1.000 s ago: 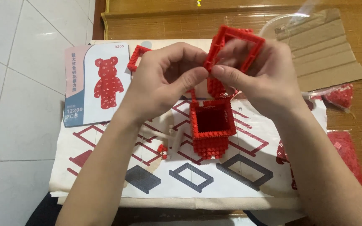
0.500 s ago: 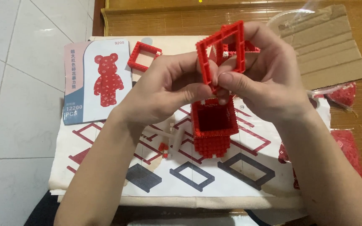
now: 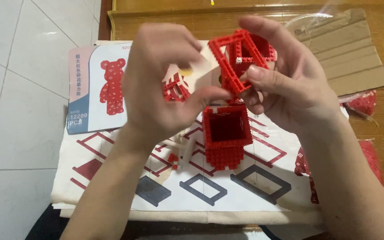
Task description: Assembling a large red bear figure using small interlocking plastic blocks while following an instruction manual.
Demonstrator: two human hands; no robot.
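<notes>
Right hand (image 3: 290,91): thumb and curled fingers (image 3: 263,73) are closed narrowly on a red square frame of small plastic building bricks (image 3: 234,62), held tilted above the work; the index finger arches over its far side. Left hand (image 3: 161,89): the thumb tip touches the frame's lower corner, and the other fingers curl loosely; whether they hold anything cannot be told. A second small red brick piece (image 3: 176,89) shows just beside the left palm, partly hidden.

Directly below the frame stands a red open-topped hollow box of the same bricks (image 3: 225,138), upright near the middle of a white printed instruction sheet with red and grey outline diagrams (image 3: 254,195). A few loose red bricks (image 3: 173,158) lie on the sheet left of the box.

At the sheet's far left corner lies a printed booklet showing a red bear figure (image 3: 98,86). Beyond the sheet's far right corner lies a flattened brown cardboard piece (image 3: 356,53); clear bags of red bricks (image 3: 363,102) rest along its right edge. The sheet lies on a brown wooden surface (image 3: 170,22); pale floor tiles (image 3: 18,89) fill the left side.
</notes>
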